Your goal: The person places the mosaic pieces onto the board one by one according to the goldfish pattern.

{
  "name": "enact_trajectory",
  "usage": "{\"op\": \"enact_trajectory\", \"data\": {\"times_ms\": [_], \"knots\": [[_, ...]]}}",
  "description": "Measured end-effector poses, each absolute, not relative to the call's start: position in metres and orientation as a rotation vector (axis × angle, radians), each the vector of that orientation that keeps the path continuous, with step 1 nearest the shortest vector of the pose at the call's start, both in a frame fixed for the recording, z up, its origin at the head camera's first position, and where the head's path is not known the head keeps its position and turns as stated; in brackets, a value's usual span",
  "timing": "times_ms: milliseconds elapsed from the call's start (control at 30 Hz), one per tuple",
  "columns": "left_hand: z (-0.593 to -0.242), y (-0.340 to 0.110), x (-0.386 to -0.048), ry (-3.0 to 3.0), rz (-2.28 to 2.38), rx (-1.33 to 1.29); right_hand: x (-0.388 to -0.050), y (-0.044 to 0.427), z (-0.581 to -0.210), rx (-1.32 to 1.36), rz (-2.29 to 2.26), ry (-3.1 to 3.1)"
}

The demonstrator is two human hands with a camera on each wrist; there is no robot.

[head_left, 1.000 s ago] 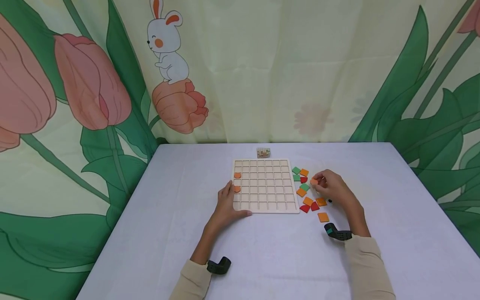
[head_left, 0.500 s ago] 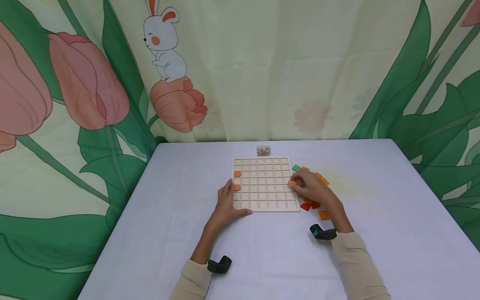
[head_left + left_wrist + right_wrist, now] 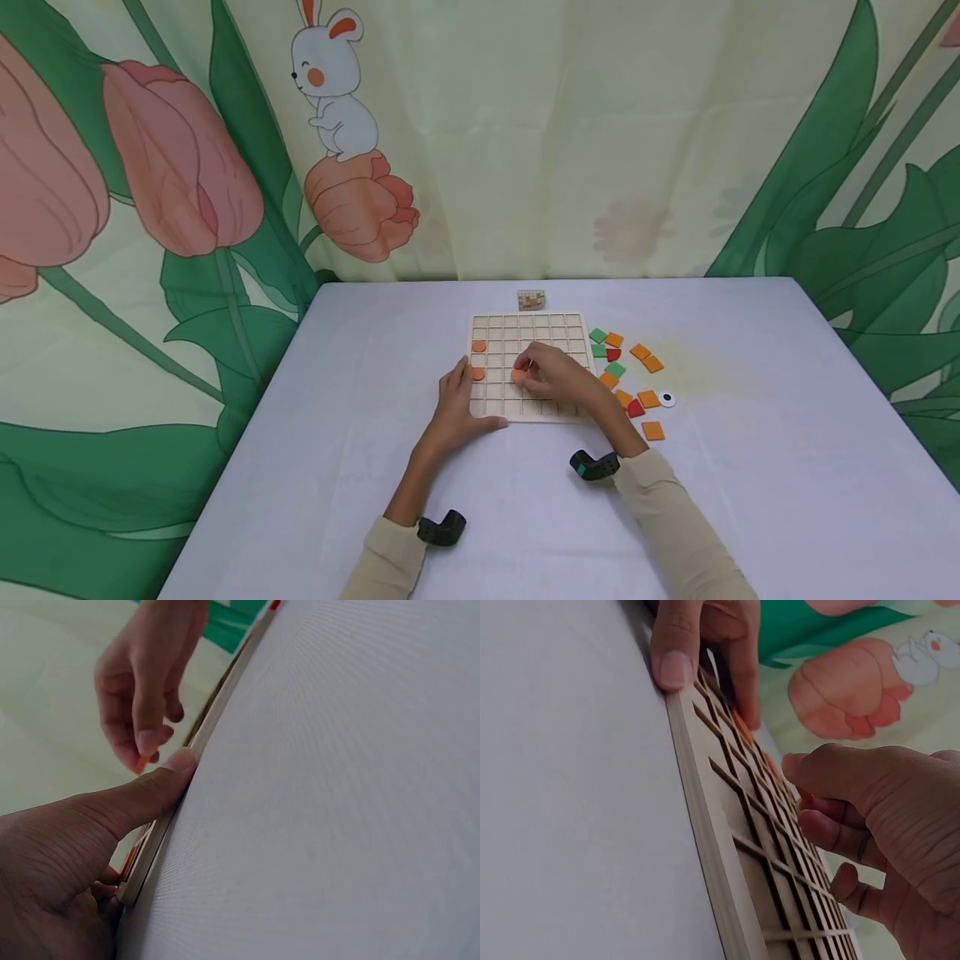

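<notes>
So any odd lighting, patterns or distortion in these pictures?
Head view: soft light, no harsh glare, a faint yellowish patch on the tablecloth; left wrist: fine ripple pattern across the tablecloth; right wrist: dimmer, the grid board steeply foreshortened.

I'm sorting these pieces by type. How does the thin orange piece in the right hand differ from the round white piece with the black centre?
The thin orange piece shows one plain colour; the round white piece has a black centre. The orange piece is pinched by the right hand over the pale wooden gridded board, while the white piece lies right of it on the white cloth. Both are far smaller than the board.
</notes>
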State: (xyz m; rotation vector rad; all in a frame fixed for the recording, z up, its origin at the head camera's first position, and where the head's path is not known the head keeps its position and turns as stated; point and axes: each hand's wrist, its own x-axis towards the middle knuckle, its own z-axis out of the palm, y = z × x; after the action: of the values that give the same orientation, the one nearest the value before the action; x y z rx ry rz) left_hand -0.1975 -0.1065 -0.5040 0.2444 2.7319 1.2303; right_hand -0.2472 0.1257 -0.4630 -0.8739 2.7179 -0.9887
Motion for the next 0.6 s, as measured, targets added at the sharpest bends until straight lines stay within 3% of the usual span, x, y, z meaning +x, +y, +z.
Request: {"op": "enact_trajectory", "data": {"times_ms": [600], "knots": [[-0.503, -0.107, -0.197, 2.751, 1.195, 0.257, -0.244, 0.083, -0.47, -0.894, -0.885, 2.666]]}}
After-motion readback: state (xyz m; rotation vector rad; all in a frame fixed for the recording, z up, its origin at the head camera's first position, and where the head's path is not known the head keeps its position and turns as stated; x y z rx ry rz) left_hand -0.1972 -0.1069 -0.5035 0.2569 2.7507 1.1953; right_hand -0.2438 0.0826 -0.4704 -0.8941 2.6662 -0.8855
